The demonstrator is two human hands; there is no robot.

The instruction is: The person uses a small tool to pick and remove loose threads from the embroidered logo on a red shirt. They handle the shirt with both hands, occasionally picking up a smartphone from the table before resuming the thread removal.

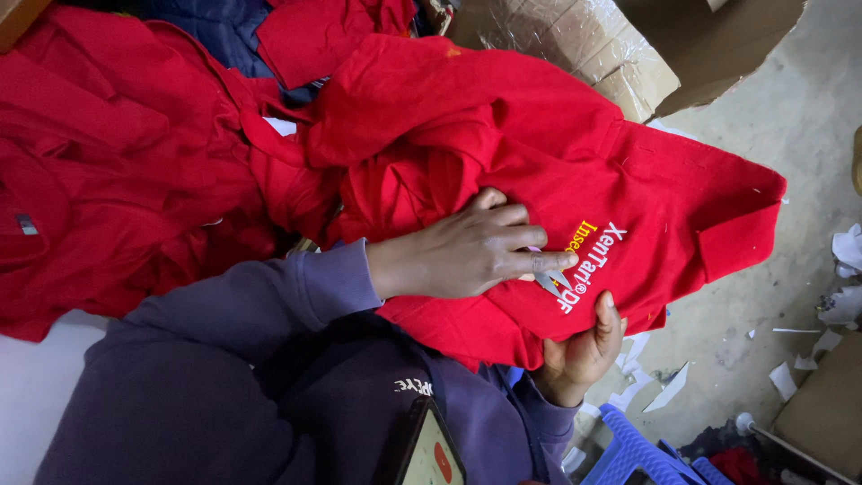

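Observation:
A red shirt (628,171) with white and yellow embroidered lettering lies bunched across my lap. My left hand (462,251) rests palm down on it, just left of the lettering, and pinches small metal thread snips (554,285) whose tips lie on the embroidery. My right hand (584,350) grips the shirt's lower edge from underneath, its thumb up beside the lettering. Both my arms wear purple sleeves.
A heap of more red garments (126,153) fills the left, with dark blue cloth (220,31) behind. A taped cardboard box (611,45) stands at the top right. Paper scraps (669,388) litter the concrete floor. A blue plastic stool (633,454) is below, a phone (431,449) on my lap.

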